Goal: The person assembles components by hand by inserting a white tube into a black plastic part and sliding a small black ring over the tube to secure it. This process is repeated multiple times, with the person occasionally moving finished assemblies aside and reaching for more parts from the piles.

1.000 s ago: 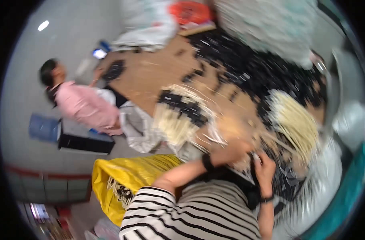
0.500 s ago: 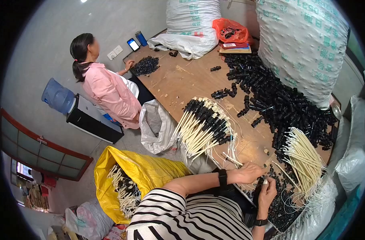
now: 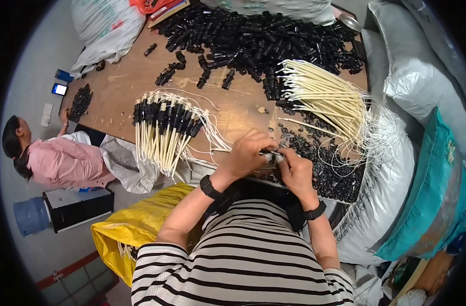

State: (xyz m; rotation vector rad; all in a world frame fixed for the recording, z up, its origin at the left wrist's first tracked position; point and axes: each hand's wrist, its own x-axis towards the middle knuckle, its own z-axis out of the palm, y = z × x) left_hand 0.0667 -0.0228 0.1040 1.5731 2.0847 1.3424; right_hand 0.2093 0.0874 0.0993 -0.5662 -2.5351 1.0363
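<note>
Close together at the table's front edge, my two hands meet fingertip to fingertip. My left hand (image 3: 249, 154) is closed around a thin cream-coloured rod (image 3: 221, 150), whose end sticks out to its left. My right hand (image 3: 297, 174) is pinched against the left fingertips. Between them a small dark part (image 3: 270, 151) shows, mostly hidden by the fingers. Beside and below the right hand, small black pieces (image 3: 335, 176) lie scattered. Left of my hands is a bundle of cream rods with black connectors (image 3: 164, 120) on them.
A pile of cream rods with white wires (image 3: 325, 102) lies to the right. Black connectors (image 3: 263, 41) are heaped at the back of the wooden table (image 3: 123, 86). A yellow sack (image 3: 146, 209) stands at lower left. Another person in pink (image 3: 69, 160) sits at the far left.
My view has swung to the right, shifting the whole scene. My hands have come together; the right has lifted from beside the small black pieces to the left hand's fingertips.
</note>
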